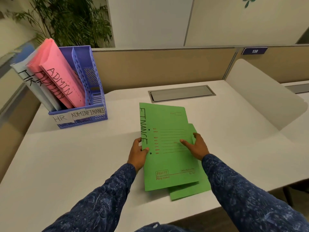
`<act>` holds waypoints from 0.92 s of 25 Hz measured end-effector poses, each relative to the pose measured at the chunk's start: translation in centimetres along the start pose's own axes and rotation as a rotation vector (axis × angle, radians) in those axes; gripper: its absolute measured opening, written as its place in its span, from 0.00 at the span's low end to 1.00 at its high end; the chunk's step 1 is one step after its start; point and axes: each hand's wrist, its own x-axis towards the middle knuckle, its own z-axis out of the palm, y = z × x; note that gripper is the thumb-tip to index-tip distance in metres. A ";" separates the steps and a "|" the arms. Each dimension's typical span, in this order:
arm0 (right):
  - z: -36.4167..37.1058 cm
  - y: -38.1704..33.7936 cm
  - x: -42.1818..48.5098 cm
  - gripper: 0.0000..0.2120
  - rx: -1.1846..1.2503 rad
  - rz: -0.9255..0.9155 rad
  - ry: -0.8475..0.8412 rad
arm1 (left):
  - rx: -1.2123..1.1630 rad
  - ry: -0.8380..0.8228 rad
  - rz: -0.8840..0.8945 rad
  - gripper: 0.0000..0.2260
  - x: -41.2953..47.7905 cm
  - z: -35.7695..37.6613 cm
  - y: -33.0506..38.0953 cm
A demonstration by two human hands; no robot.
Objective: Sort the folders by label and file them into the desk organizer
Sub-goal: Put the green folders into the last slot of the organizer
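A green folder (168, 124) marked FINANCE lies on top of a second green folder (190, 190) on the white desk (75, 164). My left hand (138, 152) grips the top folder's left edge, thumb on its cover. My right hand (196, 146) rests on its right side with fingers spread flat. At the left stands a blue desk organizer (87, 76) with paper labels HR, ADMIN and FINANCE along its front. Two pink ADMIN folders (61, 76) lean in its middle slot and pale blue HR folders (31, 76) in its left slot. The right FINANCE slot holds no folder.
A grey cable hatch (181, 94) is set into the desk behind the green folders. A beige partition (158, 67) runs along the back, with a white curved divider (260, 92) at the right. A potted plant (70, 22) stands behind the organizer.
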 end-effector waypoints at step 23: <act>17.4 -22.0 1.5 0.18 0.268 -0.310 -0.312 | -0.280 0.261 0.127 0.12 -1.3 -24.3 6.9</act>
